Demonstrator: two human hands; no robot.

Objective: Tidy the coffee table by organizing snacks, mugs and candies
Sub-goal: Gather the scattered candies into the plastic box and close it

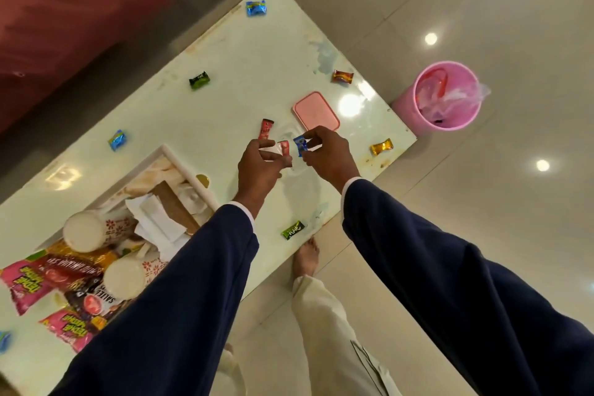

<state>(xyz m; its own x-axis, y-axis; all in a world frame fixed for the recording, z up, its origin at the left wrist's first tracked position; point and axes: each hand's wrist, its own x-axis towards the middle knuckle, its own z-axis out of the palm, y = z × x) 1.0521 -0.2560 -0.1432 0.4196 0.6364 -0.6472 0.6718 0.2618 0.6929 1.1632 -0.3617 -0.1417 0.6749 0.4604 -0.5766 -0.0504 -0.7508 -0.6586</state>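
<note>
Two hands over pale glossy table [225, 51]. Left hand [260, 164] pinches small red-and-white candy wrapper [283, 148]; right hand [328, 151] pinches blue wrapped candy [300, 144], both above clear plastic container [291, 133] beside its pink rectangular lid [316, 111]. Loose candies scattered across table. Pink bin [445, 96] on floor just past table edge.

Left hand [262, 159]: fingers curled, pinching shut, pointing toward 1 o'clock.
Right hand [326, 151]: fingertips pinched shut, pointing toward 10 o'clock.
Arms: both extended, hands near together, navy sleeves.
</note>
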